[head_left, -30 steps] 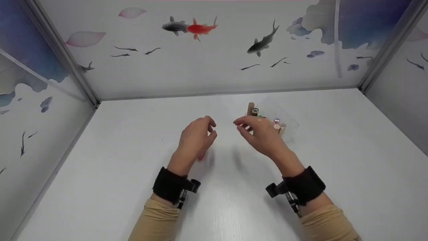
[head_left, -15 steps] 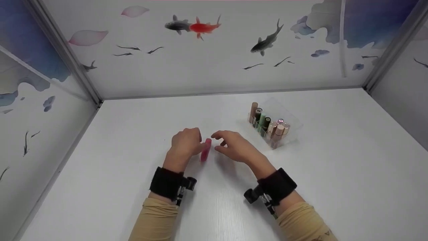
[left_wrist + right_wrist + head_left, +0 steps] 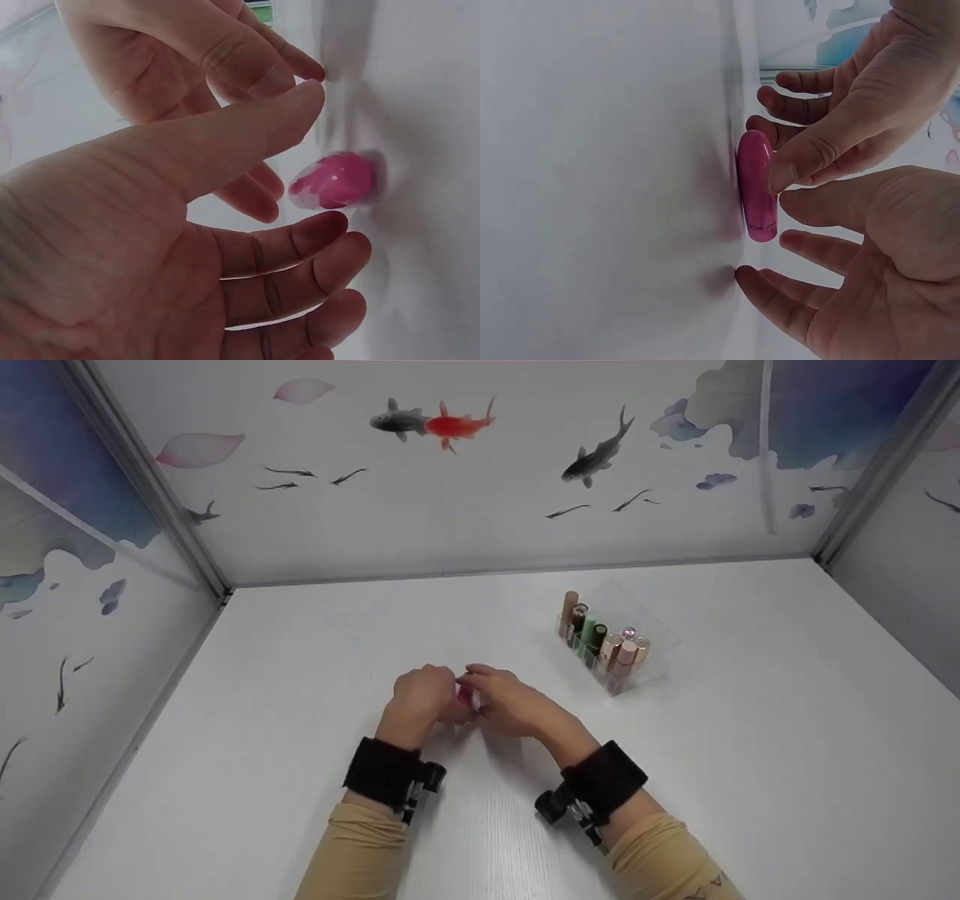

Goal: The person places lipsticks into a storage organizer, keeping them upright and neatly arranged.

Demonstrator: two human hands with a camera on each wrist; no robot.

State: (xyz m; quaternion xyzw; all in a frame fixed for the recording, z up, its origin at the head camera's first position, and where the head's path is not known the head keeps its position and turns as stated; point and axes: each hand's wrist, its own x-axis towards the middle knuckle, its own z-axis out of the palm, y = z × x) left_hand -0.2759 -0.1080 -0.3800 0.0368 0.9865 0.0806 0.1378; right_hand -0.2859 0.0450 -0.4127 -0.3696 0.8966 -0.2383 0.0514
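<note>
A glossy pink cosmetic tube [image 3: 757, 187] with a rounded end and small dark lettering lies along the white table, mostly covered by the hands in the head view. Around it from the left comes my left hand [image 3: 424, 691]; in the left wrist view, its thumb and spread fingers frame the tube [image 3: 341, 180] with visible gaps. My right hand [image 3: 514, 701] reaches in from the other side, loosely bent. Its thumb is beside the tube and its fingertips are down at the tabletop in the right wrist view. Neither hand's fingers are closed round the tube.
A clear plastic organizer [image 3: 651, 619] stands to the right and behind the hands. Several lipsticks and other cosmetic tubes [image 3: 598, 637] stand upright in its slots. White panels [image 3: 480, 536] painted with fish enclose the table [image 3: 300, 645] at the back and sides.
My right hand has come left and nearer from in front of the organizer to the pink tube. My left hand dipped nearer, then shifted slightly right; both hands now meet around the tube.
</note>
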